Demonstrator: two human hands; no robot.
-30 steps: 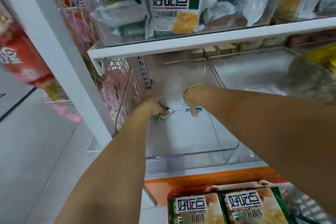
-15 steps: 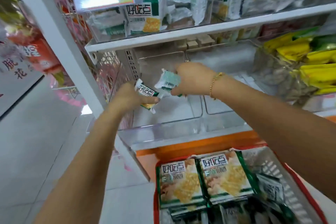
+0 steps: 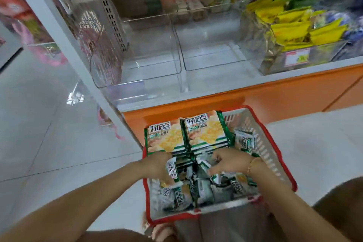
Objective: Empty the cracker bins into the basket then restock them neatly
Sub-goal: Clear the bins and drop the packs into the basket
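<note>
A red-rimmed grey basket (image 3: 275,143) sits on the floor in front of the shelf, filled with green-and-white cracker packets. Two large cracker packs (image 3: 186,133) lie flat at its far end. My left hand (image 3: 159,165) is inside the basket and holds a small cracker packet (image 3: 172,169). My right hand (image 3: 227,163), with a gold bracelet, pinches another small packet (image 3: 203,164) over the pile. Two clear plastic bins, a left bin (image 3: 149,68) and a right bin (image 3: 212,53), stand on the shelf above with nothing in them.
A third bin (image 3: 290,31) on the right holds yellow and green packets with a price tag. A white shelf post (image 3: 74,49) runs diagonally at left. An orange base panel (image 3: 275,92) lies under the shelf. Pale floor tiles surround the basket.
Both hands came out of the left bin with a small packet each and dropped down into the basket. The view tilted down from the shelf to the basket.
</note>
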